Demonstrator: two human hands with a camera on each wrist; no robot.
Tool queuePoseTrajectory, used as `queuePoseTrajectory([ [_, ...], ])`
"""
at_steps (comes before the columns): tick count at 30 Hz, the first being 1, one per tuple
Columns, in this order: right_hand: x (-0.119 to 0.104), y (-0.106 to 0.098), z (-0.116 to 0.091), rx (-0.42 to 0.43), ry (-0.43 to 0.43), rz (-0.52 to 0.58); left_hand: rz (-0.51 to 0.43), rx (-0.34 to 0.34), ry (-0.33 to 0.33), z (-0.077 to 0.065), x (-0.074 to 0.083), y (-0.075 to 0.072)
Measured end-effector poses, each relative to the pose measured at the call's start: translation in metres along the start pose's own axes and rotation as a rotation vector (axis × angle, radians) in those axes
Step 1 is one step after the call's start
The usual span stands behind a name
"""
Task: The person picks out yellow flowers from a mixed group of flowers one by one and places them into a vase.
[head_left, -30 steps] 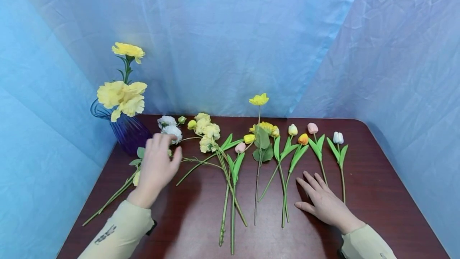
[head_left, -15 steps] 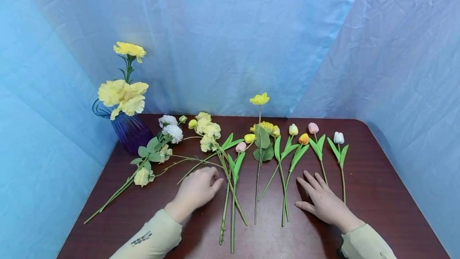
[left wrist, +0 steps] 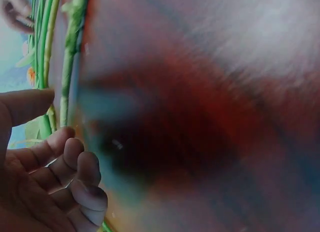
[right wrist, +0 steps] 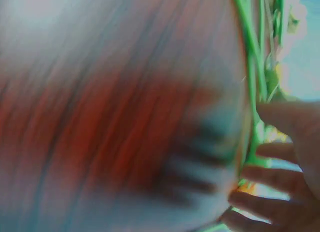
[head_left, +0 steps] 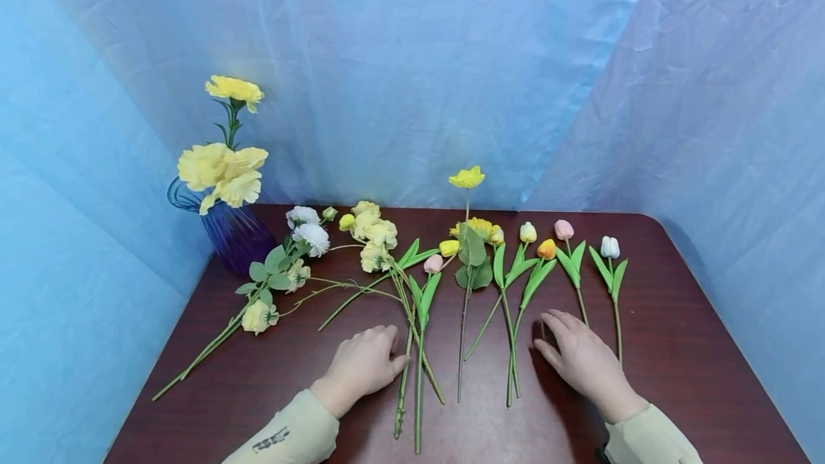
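My left hand [head_left: 364, 364] is low over the table, beside the stems of a pale yellow rose spray [head_left: 377, 235] and a pink tulip [head_left: 433, 263]. Its thumb stands apart from the loosely bent fingers [left wrist: 74, 146], with nothing between them. My right hand [head_left: 583, 360] is near the stems of an orange tulip [head_left: 546, 249] and a pink tulip [head_left: 563, 230], fingers relaxed and holding nothing. Farther right lies a white tulip [head_left: 609, 247]. A yellow poppy-like flower [head_left: 467, 177] lies between the hands, its leaves over a second yellow bloom.
A blue-purple glass vase [head_left: 238, 238] with yellow carnation-like blooms [head_left: 222, 172] leans at the table's back left. A spray of cream roses [head_left: 259, 317] and white blooms [head_left: 312, 238] lies in front of it. Blue cloth [head_left: 387, 77] hangs behind the table [head_left: 696, 378].
My left hand has moved from above the cream rose spray rightward and nearer, to beside the middle stems. The right hand's spread fingers have drawn in and bent slightly.
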State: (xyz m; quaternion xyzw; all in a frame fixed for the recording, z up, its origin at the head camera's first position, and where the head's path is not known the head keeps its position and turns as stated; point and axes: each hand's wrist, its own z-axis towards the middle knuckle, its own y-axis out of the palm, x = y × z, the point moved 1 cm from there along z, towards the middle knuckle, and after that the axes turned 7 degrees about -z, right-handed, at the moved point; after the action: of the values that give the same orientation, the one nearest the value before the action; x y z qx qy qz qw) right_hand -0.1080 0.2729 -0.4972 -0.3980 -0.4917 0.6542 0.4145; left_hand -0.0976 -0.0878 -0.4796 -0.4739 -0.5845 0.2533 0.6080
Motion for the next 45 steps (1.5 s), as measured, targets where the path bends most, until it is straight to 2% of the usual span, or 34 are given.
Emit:
queuePoseTrajectory([
  [2, -0.011, -0.005, 0.005, 0.118, -0.020, 0.006, 0.000, -0.018, -0.002, -0.002, -0.001, 0.003],
  [4, -0.024, -0.009, 0.010, 0.210, -0.079, 0.022, 0.001, -0.021, -0.001, -0.003, -0.002, 0.004],
  [7, -0.048, -0.011, 0.016, 0.258, -0.216, 0.041, 0.002, -0.017, -0.005, -0.004, -0.003, 0.005],
  [15, -0.112, 0.004, 0.019, 0.114, -0.567, 0.092, 0.000, -0.047, -0.021, -0.003, -0.004, 0.005],
  [19, -0.131, 0.016, 0.019, 0.064, -0.671, 0.085, -0.015, -0.056, -0.017, -0.002, -0.007, 0.005],
  [23, -0.142, 0.026, 0.019, 0.040, -0.728, 0.058, -0.028, -0.054, -0.001, -0.001, -0.010, 0.004],
  [26, -0.146, 0.030, 0.019, 0.051, -0.728, 0.035, -0.036, -0.052, 0.007, 0.000, -0.011, 0.004],
  [30, -0.147, 0.032, 0.020, 0.105, -0.681, 0.042, -0.044, -0.048, 0.016, -0.001, -0.011, 0.003],
  [37, -0.142, 0.032, 0.018, 0.208, -0.526, 0.006, -0.054, -0.035, 0.022, -0.003, -0.010, 0.001],
  [40, -0.141, 0.031, 0.017, 0.193, -0.438, 0.027, -0.051, -0.032, 0.013, -0.003, -0.009, 0.001],
  [45, -0.140, 0.029, 0.015, 0.118, -0.263, 0.149, -0.037, -0.034, -0.018, -0.003, -0.006, 0.001],
])
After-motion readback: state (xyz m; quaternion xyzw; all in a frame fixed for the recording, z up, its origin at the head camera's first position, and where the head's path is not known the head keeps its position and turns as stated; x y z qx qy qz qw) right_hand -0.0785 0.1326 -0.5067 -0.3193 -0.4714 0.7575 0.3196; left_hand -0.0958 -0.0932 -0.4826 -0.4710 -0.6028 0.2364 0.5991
